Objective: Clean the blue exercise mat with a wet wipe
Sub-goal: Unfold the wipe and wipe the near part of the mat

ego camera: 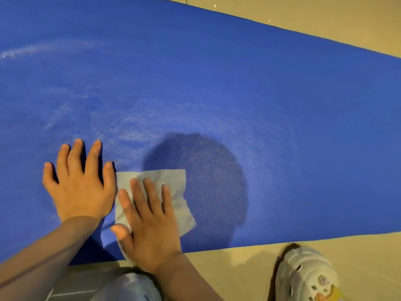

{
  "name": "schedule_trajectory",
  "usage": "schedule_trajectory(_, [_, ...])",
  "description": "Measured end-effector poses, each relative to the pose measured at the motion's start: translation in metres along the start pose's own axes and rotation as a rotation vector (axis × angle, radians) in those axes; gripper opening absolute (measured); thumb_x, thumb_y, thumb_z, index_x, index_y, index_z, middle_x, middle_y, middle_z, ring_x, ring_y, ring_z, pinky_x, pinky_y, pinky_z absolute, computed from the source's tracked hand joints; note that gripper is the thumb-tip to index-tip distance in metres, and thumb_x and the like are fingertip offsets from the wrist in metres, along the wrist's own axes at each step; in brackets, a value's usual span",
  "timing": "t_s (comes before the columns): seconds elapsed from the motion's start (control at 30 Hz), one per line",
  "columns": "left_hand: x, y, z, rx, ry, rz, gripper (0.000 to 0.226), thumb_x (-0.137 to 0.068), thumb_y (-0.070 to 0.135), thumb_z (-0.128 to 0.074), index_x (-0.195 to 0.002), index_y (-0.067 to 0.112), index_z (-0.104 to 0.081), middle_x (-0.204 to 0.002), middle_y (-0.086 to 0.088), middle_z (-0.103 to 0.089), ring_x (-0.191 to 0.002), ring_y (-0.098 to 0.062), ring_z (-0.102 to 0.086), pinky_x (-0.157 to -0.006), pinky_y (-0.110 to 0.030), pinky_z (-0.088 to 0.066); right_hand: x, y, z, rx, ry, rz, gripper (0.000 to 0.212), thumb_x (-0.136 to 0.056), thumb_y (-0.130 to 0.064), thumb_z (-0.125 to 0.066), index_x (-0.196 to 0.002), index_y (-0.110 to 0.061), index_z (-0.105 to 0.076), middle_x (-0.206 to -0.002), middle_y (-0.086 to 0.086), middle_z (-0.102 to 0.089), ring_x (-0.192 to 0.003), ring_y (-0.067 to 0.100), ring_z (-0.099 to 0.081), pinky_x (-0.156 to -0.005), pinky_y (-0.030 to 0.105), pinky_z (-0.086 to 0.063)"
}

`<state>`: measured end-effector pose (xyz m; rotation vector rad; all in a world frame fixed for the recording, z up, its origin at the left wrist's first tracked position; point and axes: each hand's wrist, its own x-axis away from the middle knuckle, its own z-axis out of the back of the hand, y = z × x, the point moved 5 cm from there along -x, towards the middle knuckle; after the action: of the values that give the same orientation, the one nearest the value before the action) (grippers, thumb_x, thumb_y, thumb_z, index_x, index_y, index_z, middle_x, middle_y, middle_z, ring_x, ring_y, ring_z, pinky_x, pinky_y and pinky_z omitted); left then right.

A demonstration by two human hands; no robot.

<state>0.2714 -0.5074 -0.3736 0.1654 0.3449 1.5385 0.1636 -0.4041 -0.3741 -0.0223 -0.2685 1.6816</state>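
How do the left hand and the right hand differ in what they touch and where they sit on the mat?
The left hand lies bare on the blue mat, while the right hand presses the wet wipe under its fingers. The left hand sits farther onto the mat; the right hand is nearer the mat's near edge, its wrist over the floor. Both lie flat, palms down, fingers straight.

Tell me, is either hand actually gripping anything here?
No. The right hand presses flat on the wet wipe's near half; the left hand rests flat on the blue mat.

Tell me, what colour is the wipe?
The wipe looks pale bluish grey, seen in the head view.
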Motion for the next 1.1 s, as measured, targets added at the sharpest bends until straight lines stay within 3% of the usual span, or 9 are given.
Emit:
schedule_trajectory(0.07, [0.000, -0.002, -0.002, 0.010, -0.015, 0.002, 0.054, -0.098, 0.041, -0.034, -0.143, 0.015, -0.049, -0.153, -0.016, -0.037, -0.146, -0.034, -0.023, -0.112, -0.062, -0.014, 0.011, 0.023, 0.004, -0.038, 0.043, 0.069, 0.057, -0.105, -0.047, -0.012, -0.153, -0.023, -0.032, -0.161, 0.002, -0.024, -0.150, 0.023, -0.016, -0.120, 0.048, -0.011])
schedule_trajectory(0.13, [-0.001, -0.003, -0.003, 0.023, -0.035, 0.008, 0.056, -0.097, 0.042, -0.033, -0.143, 0.015, -0.048, -0.153, -0.015, -0.035, -0.146, -0.034, -0.022, -0.112, -0.063, -0.015, 0.030, 0.074, 0.009, -0.052, 0.082, -0.032, 0.054, -0.105, -0.046, -0.019, -0.153, -0.024, -0.032, -0.161, 0.000, -0.026, -0.150, 0.021, -0.019, -0.119, 0.047, -0.014])
schedule_trajectory(0.37, [-0.002, -0.002, -0.005, 0.028, -0.065, 0.017, 0.057, -0.096, 0.044, -0.033, -0.144, 0.017, -0.047, -0.155, -0.015, -0.033, -0.147, -0.033, -0.019, -0.114, -0.062, -0.013, 0.150, 0.286, 0.033, -0.069, 0.107, -0.907, 0.069, -0.099, -0.054, -0.008, -0.155, -0.015, -0.018, -0.160, 0.014, -0.023, -0.146, 0.034, -0.024, -0.114, 0.056, -0.021])
schedule_trajectory(0.53, [-0.002, -0.005, -0.005, 0.040, -0.063, 0.013, 0.057, -0.096, 0.045, -0.033, -0.145, 0.018, -0.045, -0.155, -0.015, -0.032, -0.147, -0.034, -0.018, -0.113, -0.066, -0.016, 0.133, 0.250, 0.026, -0.141, 0.216, -1.278, 0.075, -0.094, -0.047, -0.012, -0.148, -0.001, -0.037, -0.153, 0.025, -0.033, -0.138, 0.046, -0.034, -0.106, 0.062, -0.027])
schedule_trajectory(0.67, [-0.002, -0.006, -0.006, 0.031, -0.066, 0.024, 0.057, -0.096, 0.045, -0.033, -0.145, 0.018, -0.045, -0.155, -0.014, -0.032, -0.147, -0.033, -0.018, -0.114, -0.064, -0.015, 0.098, 0.150, 0.006, -0.047, 0.228, -0.922, 0.060, -0.104, -0.040, -0.018, -0.147, -0.004, -0.039, -0.152, 0.023, -0.037, -0.139, 0.044, -0.035, -0.111, 0.057, -0.026])
schedule_trajectory(0.8, [-0.002, -0.004, -0.005, 0.025, -0.058, 0.016, 0.057, -0.096, 0.044, -0.033, -0.145, 0.017, -0.045, -0.155, -0.014, -0.033, -0.147, -0.033, -0.019, -0.113, -0.063, -0.015, 0.051, 0.023, -0.001, -0.053, 0.063, -0.258, 0.055, -0.104, -0.039, -0.016, -0.152, -0.019, -0.034, -0.161, 0.006, -0.025, -0.149, 0.030, -0.018, -0.117, 0.051, -0.014])
schedule_trajectory(0.9, [-0.001, -0.003, -0.004, 0.026, -0.044, 0.009, 0.057, -0.096, 0.043, -0.034, -0.145, 0.017, -0.045, -0.155, -0.015, -0.033, -0.147, -0.034, -0.020, -0.112, -0.065, -0.017, 0.024, 0.023, 0.003, 0.010, 0.046, 0.047, 0.052, -0.103, -0.040, -0.021, -0.151, -0.026, -0.037, -0.159, -0.002, -0.030, -0.148, 0.023, -0.022, -0.117, 0.049, -0.014])
schedule_trajectory(1.0, [-0.002, -0.002, -0.003, 0.022, -0.054, 0.016, 0.058, -0.094, 0.042, -0.034, -0.144, 0.016, -0.046, -0.154, -0.015, -0.034, -0.147, -0.033, -0.020, -0.113, -0.063, -0.015, 0.021, 0.112, 0.012, -0.074, 0.092, -0.093, 0.057, -0.101, -0.050, -0.029, -0.150, -0.023, -0.038, -0.159, 0.001, -0.026, -0.147, 0.024, -0.024, -0.116, 0.050, -0.016])
schedule_trajectory(1.1, [-0.001, 0.001, -0.001, 0.011, -0.046, 0.025, 0.057, -0.093, 0.040, -0.036, -0.144, 0.016, -0.048, -0.154, -0.015, -0.035, -0.147, -0.033, -0.021, -0.115, -0.058, -0.011, 0.047, 0.251, 0.032, -0.049, 0.125, -0.540, 0.071, -0.096, -0.061, -0.022, -0.153, -0.020, -0.031, -0.161, 0.007, -0.023, -0.148, 0.028, -0.019, -0.116, 0.051, -0.012])
